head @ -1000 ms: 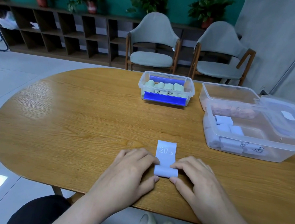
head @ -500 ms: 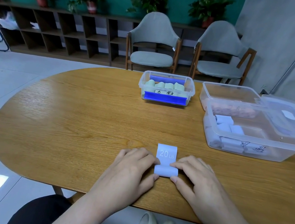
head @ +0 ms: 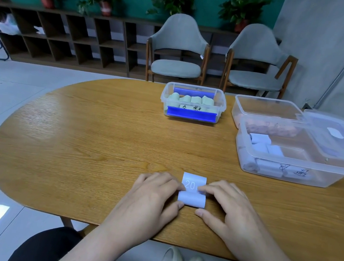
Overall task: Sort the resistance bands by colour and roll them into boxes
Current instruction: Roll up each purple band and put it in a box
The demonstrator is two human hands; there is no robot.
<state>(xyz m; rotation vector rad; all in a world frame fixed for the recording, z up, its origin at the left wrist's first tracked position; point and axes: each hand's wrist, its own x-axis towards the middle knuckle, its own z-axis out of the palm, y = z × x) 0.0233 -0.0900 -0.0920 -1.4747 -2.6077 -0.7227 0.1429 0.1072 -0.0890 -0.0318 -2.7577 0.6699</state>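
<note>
A pale blue resistance band [head: 191, 199] marked "20" lies near the table's front edge, mostly rolled, with a short flat tail pointing away from me. My left hand [head: 151, 197] pinches the roll's left end between fingers and thumb. My right hand [head: 227, 206] pinches its right end the same way. To the right stands a clear box [head: 334, 173] holding several rolled pale blue bands. Behind it another clear box [head: 267, 103] holds pink bands. A small clear box [head: 194, 87] at the back centre holds several pale green rolls.
A clear lid [head: 337, 137] leans over the right boxes. The oval wooden table [head: 78, 140] has bare surface to the left. Two grey chairs [head: 177, 50] stand behind the table, before a low shelf with potted plants.
The roll has moved away from me along the band, and the flat tail has grown shorter. Both hands followed it forward; fingertips now cover part of the "20" marking.
</note>
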